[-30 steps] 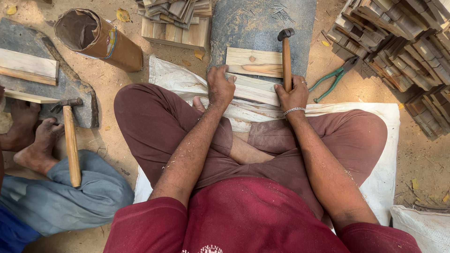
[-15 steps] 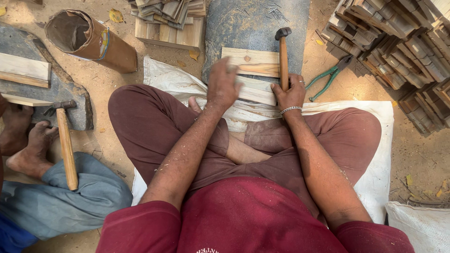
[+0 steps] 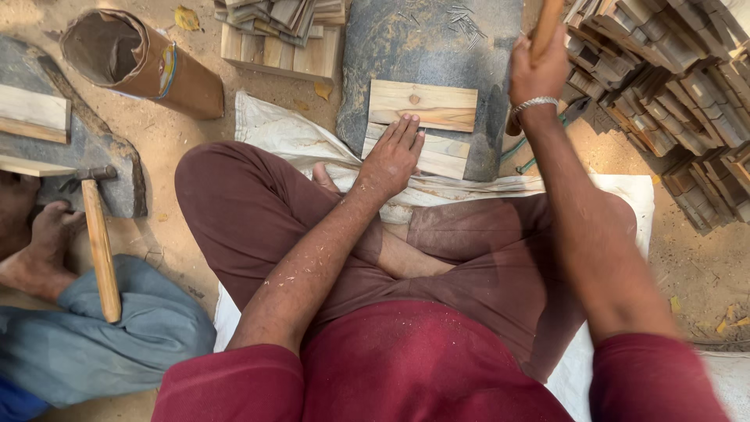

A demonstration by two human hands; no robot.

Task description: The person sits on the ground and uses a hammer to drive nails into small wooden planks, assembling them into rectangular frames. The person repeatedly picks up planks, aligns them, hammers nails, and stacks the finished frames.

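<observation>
Sandy ground, stone slab [image 3: 437,55] ahead, my left hand [image 3: 393,160] spread flat on wooden boards [image 3: 422,105] at its near edge, right hand [image 3: 537,72] fisted around raised hammer handle [image 3: 544,27].

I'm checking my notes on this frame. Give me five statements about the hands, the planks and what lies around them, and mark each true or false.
1. The left hand lies flat on the wooden planks on the stone slab. True.
2. The right hand rests on the planks too. False: it is raised, gripping a wooden handle.
3. A bracelet sits on the right wrist. True.
4. The second hammer at the left is in the person's left hand. False: it lies beside a co-worker's foot.
5. The cardboard tube stands upright. False: it lies tilted on the ground.
</observation>
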